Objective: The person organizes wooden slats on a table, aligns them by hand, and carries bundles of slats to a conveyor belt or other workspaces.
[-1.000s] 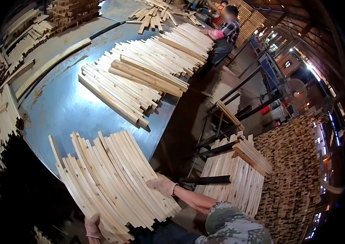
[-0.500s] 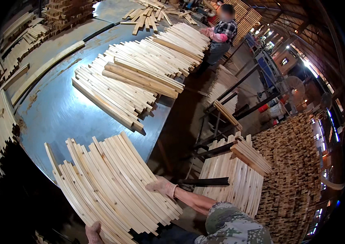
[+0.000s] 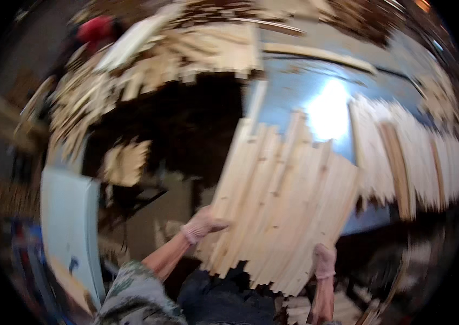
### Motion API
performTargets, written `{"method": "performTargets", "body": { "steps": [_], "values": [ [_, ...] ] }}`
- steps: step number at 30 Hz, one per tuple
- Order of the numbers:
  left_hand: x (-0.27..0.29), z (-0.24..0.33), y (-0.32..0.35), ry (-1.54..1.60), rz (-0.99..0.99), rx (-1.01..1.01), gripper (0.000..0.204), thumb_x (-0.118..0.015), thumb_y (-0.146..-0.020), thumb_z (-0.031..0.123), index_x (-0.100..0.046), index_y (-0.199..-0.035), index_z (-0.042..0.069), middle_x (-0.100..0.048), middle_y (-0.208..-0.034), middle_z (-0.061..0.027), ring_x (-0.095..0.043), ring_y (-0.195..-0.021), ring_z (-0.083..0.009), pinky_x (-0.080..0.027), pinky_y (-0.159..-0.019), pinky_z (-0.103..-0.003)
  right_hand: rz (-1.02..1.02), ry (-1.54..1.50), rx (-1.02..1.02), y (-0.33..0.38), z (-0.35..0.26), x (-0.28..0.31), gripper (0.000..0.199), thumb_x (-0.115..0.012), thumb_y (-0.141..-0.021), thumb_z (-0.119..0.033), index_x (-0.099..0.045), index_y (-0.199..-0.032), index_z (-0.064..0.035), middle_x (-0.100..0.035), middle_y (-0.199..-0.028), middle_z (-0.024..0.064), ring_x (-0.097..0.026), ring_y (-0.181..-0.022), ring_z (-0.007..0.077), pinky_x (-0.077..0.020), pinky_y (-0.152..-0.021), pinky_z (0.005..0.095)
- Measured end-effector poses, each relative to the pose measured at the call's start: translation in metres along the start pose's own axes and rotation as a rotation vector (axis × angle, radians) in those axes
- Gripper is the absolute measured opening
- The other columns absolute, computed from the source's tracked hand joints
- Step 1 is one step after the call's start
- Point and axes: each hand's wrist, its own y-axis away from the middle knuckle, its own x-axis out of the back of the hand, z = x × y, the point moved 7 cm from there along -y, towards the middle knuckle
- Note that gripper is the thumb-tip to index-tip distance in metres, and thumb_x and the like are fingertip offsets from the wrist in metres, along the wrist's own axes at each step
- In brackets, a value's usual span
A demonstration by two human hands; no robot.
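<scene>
A wide bundle of pale wooden strips (image 3: 278,206), laid side by side with uneven ends, is held before me. My left hand (image 3: 205,223), in a light knitted glove, grips the bundle's left edge, the thumb over the top. On the right edge, nearer its lower end, my gloved right hand (image 3: 324,259) is closed against the strips. The fingers beneath are hidden. The bundle's far end overlaps the shiny metal table (image 3: 289,86); whether it rests there I cannot tell.
More strips (image 3: 419,157) lie spread on the table at the right, darker ones among them. At the upper left are further strips (image 3: 224,49) beside a dark gap. A pale blue panel or box (image 3: 67,222) stands at the left. Motion blurs the surroundings.
My view has swung left, so the table's other strips now appear at the right. The bundle has turned with me, both hands still on its edges; the co-worker no longer shows clearly.
</scene>
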Motion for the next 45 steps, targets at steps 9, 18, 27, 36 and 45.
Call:
{"method": "performTargets", "body": {
  "steps": [9, 18, 27, 36, 45],
  "values": [
    [0.017, 0.016, 0.111, 0.315, 0.24, -0.275, 0.078, -0.092, -0.081, 0.019, -0.056, -0.149, 0.004, -0.068, -0.133, -0.0056, -0.068, -0.109, -0.0137, -0.058, -0.097, -0.029, -0.255, 0.565, 0.177, -0.066, -0.138, -0.056, 0.024, -0.069, -0.089, -0.013, -0.067, -0.11, -0.0022, -0.059, -0.083, -0.0021, -0.056, -0.067, 0.0118, -0.0494, -0.065, 0.0284],
    [0.114, -0.062, 0.236, 0.714, 0.454, -0.67, 0.079, -0.088, -0.086, 0.01, -0.052, -0.156, 0.004, -0.064, -0.147, -0.011, -0.07, -0.12, -0.0223, -0.054, -0.11, -0.039, -0.673, 0.502, 0.267, -0.009, -0.144, -0.335, 0.042, -0.076, -0.084, -0.011, -0.062, -0.12, 0.0051, -0.068, -0.087, 0.0061, -0.067, -0.069, 0.0183, -0.0568, -0.062, 0.0309],
    [0.212, -0.196, 0.389, 0.768, 0.869, -0.705, 0.037, -0.083, -0.089, 0.018, -0.077, -0.118, -0.003, -0.079, -0.119, -0.0162, -0.074, -0.114, -0.0213, -0.056, -0.106, -0.037, -1.034, 0.859, 0.153, 0.112, -0.016, -0.57, 0.031, -0.079, -0.084, -0.02, -0.07, -0.106, -0.0006, -0.065, -0.08, -0.0001, -0.062, -0.065, 0.0134, -0.0498, -0.059, 0.0281],
    [0.28, -0.281, 0.458, 0.876, 1.121, -0.375, 0.065, -0.081, -0.092, 0.041, -0.069, -0.134, -0.007, -0.071, -0.137, -0.0188, -0.065, -0.128, -0.026, -0.047, -0.113, -0.038, -1.351, 1.192, 0.012, 0.195, 0.114, -0.747, 0.037, -0.083, -0.086, -0.026, -0.073, -0.109, 0.0006, -0.073, -0.091, 0.0078, -0.067, -0.076, 0.0174, -0.0565, -0.071, 0.0352],
    [0.348, -0.258, 0.496, 1.032, 1.445, 0.042, 0.117, -0.079, -0.089, 0.059, -0.024, -0.163, -0.011, -0.043, -0.163, -0.0262, -0.047, -0.148, -0.0333, -0.038, -0.122, -0.045, -1.351, 1.299, 0.067, 0.206, 0.16, -0.858, 0.037, -0.085, -0.082, -0.028, -0.074, -0.101, 0.002, -0.071, -0.085, 0.0091, -0.065, -0.071, 0.0178, -0.0568, -0.065, 0.0368]
  ]
}}
